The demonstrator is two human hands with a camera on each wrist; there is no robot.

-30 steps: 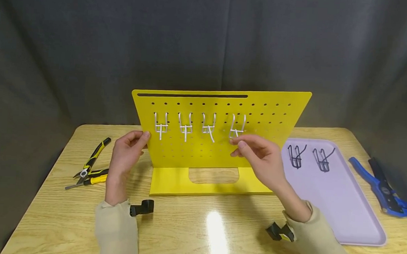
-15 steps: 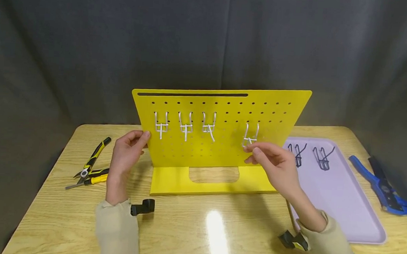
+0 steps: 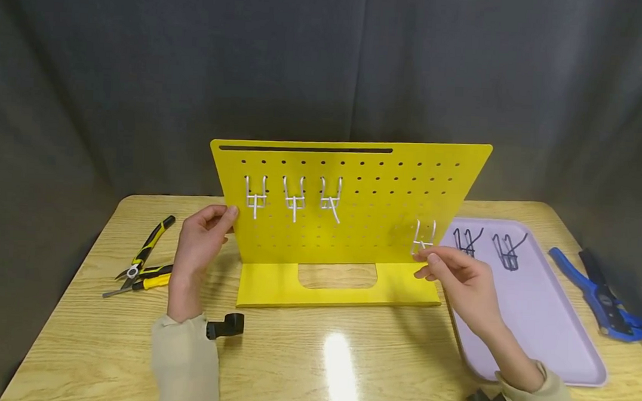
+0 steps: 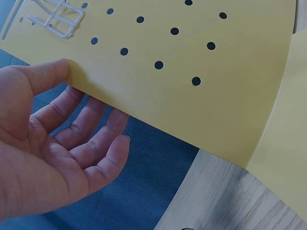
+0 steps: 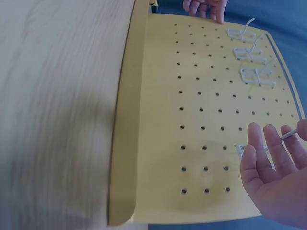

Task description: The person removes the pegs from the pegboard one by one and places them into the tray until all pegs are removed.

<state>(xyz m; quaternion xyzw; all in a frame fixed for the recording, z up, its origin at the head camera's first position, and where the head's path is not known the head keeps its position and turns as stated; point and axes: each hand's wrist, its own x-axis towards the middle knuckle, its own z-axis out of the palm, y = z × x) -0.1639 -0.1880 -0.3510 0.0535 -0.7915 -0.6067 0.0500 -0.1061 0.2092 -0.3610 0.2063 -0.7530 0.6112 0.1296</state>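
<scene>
My left hand point(image 3: 201, 240) pinches the left edge of a yellow pegboard stand point(image 3: 346, 231), thumb on the front face and the other fingers behind, as the left wrist view also shows. Three white wire pegboard hooks hang in the upper left holes, the leftmost hook point(image 3: 256, 201) nearest that hand. Between thumb and fingertips my right hand point(image 3: 465, 284) pinches a fourth white hook point(image 3: 423, 243) by its prong, low in front of the board's right part. In the right wrist view, this hook's prong point(image 5: 289, 134) runs between the fingers, which partly hide its frame.
A lilac tray point(image 3: 535, 335) at the right holds two black wire hooks point(image 3: 507, 253). Beyond it lies a blue-handled plier-like tool point(image 3: 599, 296). At the left are yellow-black cutting pliers point(image 3: 146, 253) and a yellow-handled screwdriver point(image 3: 156, 282). A dark curtain point(image 3: 327, 63) hangs behind the table.
My right hand has carried the white hook down and to the right across the front of the pegboard, away from the three hanging hooks. The left hand keeps its grip on the edge.
</scene>
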